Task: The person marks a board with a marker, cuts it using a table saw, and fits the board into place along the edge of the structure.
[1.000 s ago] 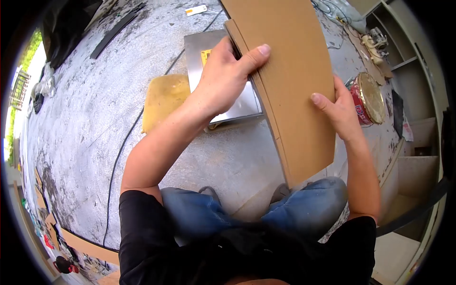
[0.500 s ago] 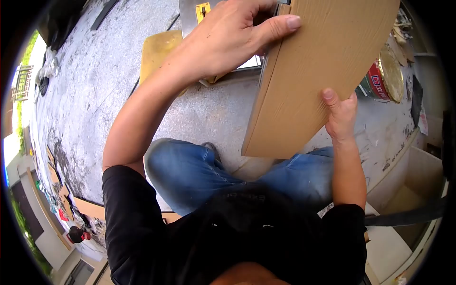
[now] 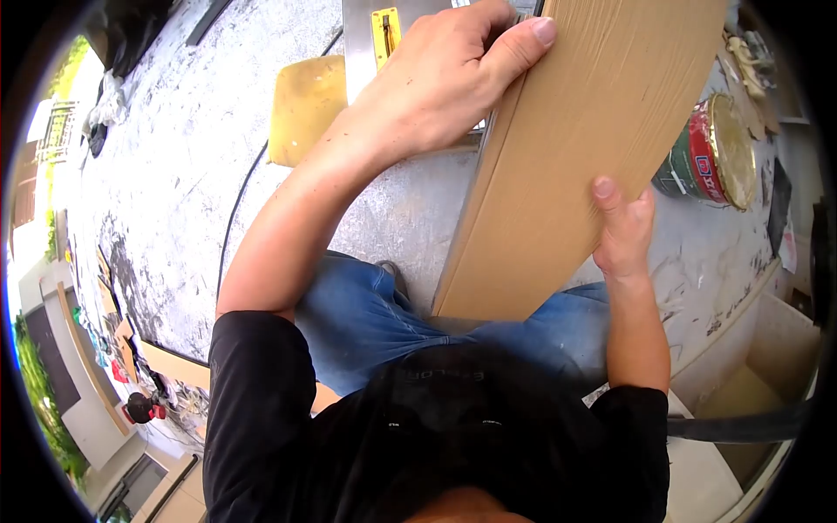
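Observation:
A long light-brown board (image 3: 575,148) slants across the upper middle of the view, its lower end above my lap. My left hand (image 3: 466,70) grips its left edge near the top, thumb on the face and fingers hidden behind the edge. Lower down, my right hand (image 3: 623,222) holds the right edge, with the thumb on the face and the other fingers mostly hidden behind. A darker strip runs along the board's left edge.
Beyond my left forearm are a yellow seat-like pad (image 3: 307,112) and a metal sheet (image 3: 357,44) bearing a yellow tool (image 3: 385,35). A paint bucket (image 3: 708,152) stands at right. A black cable (image 3: 240,196) crosses the floor. Scraps and a red-black tool (image 3: 144,408) lie at lower left.
Both hands still hold the board. It has come nearer and tilted, its lower end swinging left over my lap. The view has shifted, bringing the bucket more fully into sight.

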Available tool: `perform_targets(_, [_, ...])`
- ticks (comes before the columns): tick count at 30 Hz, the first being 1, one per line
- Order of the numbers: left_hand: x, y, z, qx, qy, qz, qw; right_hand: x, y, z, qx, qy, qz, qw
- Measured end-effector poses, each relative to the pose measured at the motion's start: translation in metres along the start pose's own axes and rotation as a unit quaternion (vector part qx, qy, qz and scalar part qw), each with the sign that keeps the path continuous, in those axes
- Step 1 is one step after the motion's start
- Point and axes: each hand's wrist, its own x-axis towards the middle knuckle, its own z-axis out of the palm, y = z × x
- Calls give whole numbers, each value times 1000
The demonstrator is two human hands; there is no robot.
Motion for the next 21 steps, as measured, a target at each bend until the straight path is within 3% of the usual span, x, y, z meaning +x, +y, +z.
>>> perform_targets(3, [-1,-2,-18,87,-41,33,995,-1,0,-2,-53,-12,-3,999])
perform_targets(4, [-4,-8,-18,85,-40,27,995,-3,0,-4,-49,-25,5,998])
perform_targets(6, [-12,-22,-16,15,-33,107,994,-8,2,-4,-45,-41,22,998])
perform_targets(10, [-31,-40,-17,34,-38,104,993,-13,10,-3,-34,-62,42,997])
perform_targets(11, [-36,-48,-16,-168,-2,52,985,-13,14,-3,-21,-71,47,996])
perform_targets(12, [-41,-53,-15,-363,36,-4,931,-13,17,-3,-19,-73,54,996])
perform_targets(13, [-42,-56,-17,-363,38,-10,931,-14,21,-3,-24,-70,52,996])
perform_targets(15, [-36,-58,-21,-154,49,87,983,-11,27,-6,-32,-63,54,996])
perform_targets(18, [-33,-43,-23,-101,141,18,985,-6,35,-12,-96,-92,133,982])
perform_targets(21, [-40,-54,-45,-19,201,92,975,0,40,-12,-70,-84,103,989])
